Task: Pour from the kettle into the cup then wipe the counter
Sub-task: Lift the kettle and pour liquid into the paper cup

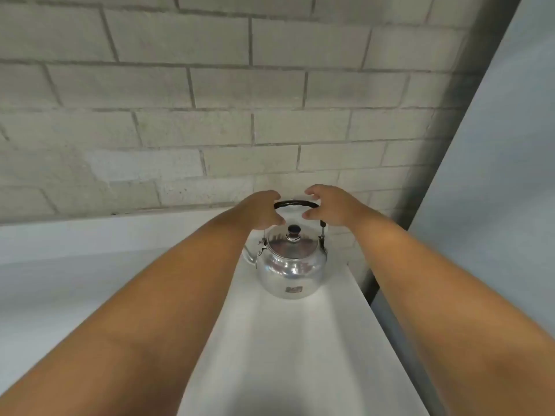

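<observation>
A shiny steel kettle (291, 265) stands upright on a narrow white counter (285, 340), near the wall. Its lid has a dark knob, its spout points left, and its black arched handle (295, 203) stands up. My left hand (261, 211) is at the left end of the handle, fingers curled. My right hand (327, 208) is at the right end, thumb and fingers apart around it. Neither hand has closed fully on the handle. No cup and no cloth are in view.
A grey brick wall (210, 100) rises right behind the kettle. A pale panel (495, 190) closes off the right side, with a dark gap beside the counter's right edge. A lower white surface (75, 265) lies to the left.
</observation>
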Demonstrator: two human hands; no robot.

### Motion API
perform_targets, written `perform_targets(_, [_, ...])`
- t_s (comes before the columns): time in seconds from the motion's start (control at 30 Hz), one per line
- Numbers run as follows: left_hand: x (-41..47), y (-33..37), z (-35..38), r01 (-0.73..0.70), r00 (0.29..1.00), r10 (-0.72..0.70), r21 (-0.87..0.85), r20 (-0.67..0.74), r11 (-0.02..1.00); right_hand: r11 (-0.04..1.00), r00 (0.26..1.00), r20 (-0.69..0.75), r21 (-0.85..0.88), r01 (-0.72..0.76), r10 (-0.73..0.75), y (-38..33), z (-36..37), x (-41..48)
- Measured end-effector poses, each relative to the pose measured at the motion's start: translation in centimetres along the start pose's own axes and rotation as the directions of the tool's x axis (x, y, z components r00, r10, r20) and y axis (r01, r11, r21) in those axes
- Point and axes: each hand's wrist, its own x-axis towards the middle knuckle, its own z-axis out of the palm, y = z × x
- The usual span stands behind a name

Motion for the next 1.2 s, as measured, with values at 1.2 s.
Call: perform_targets(1.2, [-26.2, -10.5, -9.6, -0.157, 0.968, 0.048, -0.448, -0.245, 0.880, 0.709, 0.944, -0.296, 0.634, 0.307, -0.144, -18.5, -2.5, -15.8])
